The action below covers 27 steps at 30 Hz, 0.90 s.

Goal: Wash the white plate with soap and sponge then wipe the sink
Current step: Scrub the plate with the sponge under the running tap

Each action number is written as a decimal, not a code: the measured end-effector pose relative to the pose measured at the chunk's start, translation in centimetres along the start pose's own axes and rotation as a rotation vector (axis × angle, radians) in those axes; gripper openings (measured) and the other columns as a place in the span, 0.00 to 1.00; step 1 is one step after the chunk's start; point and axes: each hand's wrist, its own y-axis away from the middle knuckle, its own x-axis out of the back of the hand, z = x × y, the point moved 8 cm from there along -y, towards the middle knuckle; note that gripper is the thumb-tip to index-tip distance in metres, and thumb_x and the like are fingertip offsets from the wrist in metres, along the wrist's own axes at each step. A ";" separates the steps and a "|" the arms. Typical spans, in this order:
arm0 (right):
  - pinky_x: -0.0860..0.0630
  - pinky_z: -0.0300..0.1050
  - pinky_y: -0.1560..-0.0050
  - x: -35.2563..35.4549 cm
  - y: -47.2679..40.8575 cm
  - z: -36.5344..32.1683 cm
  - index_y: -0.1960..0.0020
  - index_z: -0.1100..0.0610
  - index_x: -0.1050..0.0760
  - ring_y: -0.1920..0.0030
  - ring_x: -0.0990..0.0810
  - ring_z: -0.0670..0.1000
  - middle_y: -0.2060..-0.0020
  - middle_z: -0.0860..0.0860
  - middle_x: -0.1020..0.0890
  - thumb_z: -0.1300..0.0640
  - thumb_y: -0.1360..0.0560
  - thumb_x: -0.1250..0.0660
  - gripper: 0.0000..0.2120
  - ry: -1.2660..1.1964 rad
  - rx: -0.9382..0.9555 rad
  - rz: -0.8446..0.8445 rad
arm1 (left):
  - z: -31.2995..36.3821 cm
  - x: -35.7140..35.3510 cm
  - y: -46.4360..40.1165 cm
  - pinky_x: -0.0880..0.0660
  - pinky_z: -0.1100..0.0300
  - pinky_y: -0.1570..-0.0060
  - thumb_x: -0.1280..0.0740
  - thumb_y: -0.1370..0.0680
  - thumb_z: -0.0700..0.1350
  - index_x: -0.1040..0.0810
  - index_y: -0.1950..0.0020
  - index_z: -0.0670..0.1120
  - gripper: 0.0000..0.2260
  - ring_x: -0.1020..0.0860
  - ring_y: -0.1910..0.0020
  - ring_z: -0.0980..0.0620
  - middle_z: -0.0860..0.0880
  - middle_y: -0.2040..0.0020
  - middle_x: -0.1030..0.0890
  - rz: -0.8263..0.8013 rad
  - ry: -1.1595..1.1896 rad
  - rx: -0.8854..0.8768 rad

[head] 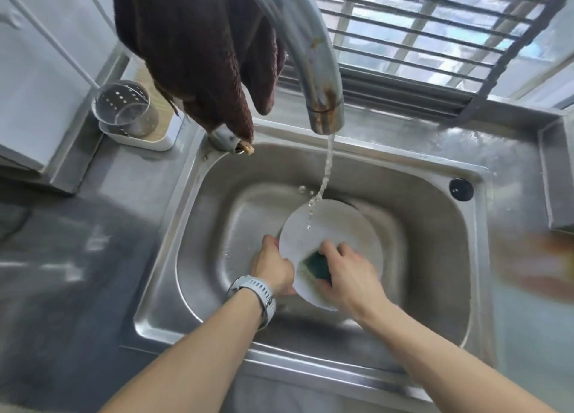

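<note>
Plate under the tap, both hands on it

White plate [323, 226] sits mid-frame, inside sink [198, 226], w/ water stream [326, 170] hitting its top edge. Left hand [273, 266] grips plate's left rim. Right hand [351, 276] curled round green sponge [316, 265], pressed on plate's face.

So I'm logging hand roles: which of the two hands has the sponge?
The right hand grips the green sponge against the white plate; the left hand, with the wristwatch, only holds the plate's edge.

faucet spout [313, 71] and brown towel [198, 49] overhang sink [435, 201], basin's right side open
</note>
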 end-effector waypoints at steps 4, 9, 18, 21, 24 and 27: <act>0.28 0.52 0.58 1.1 -6.4 0.3 0.33 0.50 0.31 0.48 0.22 0.64 0.46 0.57 0.23 0.50 0.24 0.33 0.21 -0.035 -0.030 0.067 | -0.3 0.1 0.0 0.16 0.38 0.64 0.36 0.25 0.37 0.31 0.39 0.46 0.15 0.21 0.45 0.36 0.45 0.44 0.24 0.030 0.063 0.028; 0.26 0.50 0.60 0.5 0.5 2.7 0.38 0.52 0.32 0.54 0.20 0.63 0.52 0.55 0.23 0.46 0.25 0.35 0.19 0.078 -0.125 0.038 | 0.0 0.2 0.2 0.16 0.38 0.60 0.35 0.27 0.38 0.31 0.40 0.48 0.17 0.20 0.45 0.36 0.44 0.43 0.22 0.055 0.021 0.036; 0.21 0.52 0.57 2.3 -1.9 5.8 0.36 0.53 0.31 0.53 0.19 0.64 0.49 0.58 0.21 0.43 0.23 0.36 0.20 0.081 -0.207 0.074 | 0.5 0.3 1.2 0.16 0.38 0.63 0.36 0.26 0.32 0.33 0.40 0.45 0.17 0.21 0.43 0.35 0.44 0.41 0.24 0.028 0.076 0.064; 0.25 0.50 0.60 0.2 1.3 1.1 0.36 0.53 0.33 0.54 0.20 0.63 0.50 0.56 0.23 0.44 0.25 0.35 0.21 0.056 -0.071 -0.016 | 1.1 0.1 1.3 0.15 0.39 0.61 0.34 0.29 0.33 0.33 0.42 0.47 0.19 0.21 0.45 0.37 0.44 0.43 0.23 0.037 0.033 0.041; 0.29 0.51 0.60 0.3 -3.3 -1.9 0.36 0.53 0.32 0.52 0.21 0.63 0.49 0.56 0.25 0.44 0.25 0.32 0.22 -0.061 0.030 0.006 | 0.6 0.6 1.2 0.15 0.39 0.59 0.32 0.30 0.33 0.33 0.42 0.48 0.21 0.21 0.46 0.37 0.44 0.44 0.23 0.053 0.042 0.068; 0.25 0.53 0.58 2.0 -5.9 2.3 0.33 0.52 0.31 0.51 0.20 0.65 0.48 0.58 0.22 0.46 0.24 0.32 0.23 -0.040 -0.097 0.079 | 0.3 1.2 1.2 0.15 0.39 0.59 0.34 0.28 0.31 0.32 0.40 0.47 0.20 0.21 0.43 0.36 0.44 0.42 0.23 0.068 0.047 0.080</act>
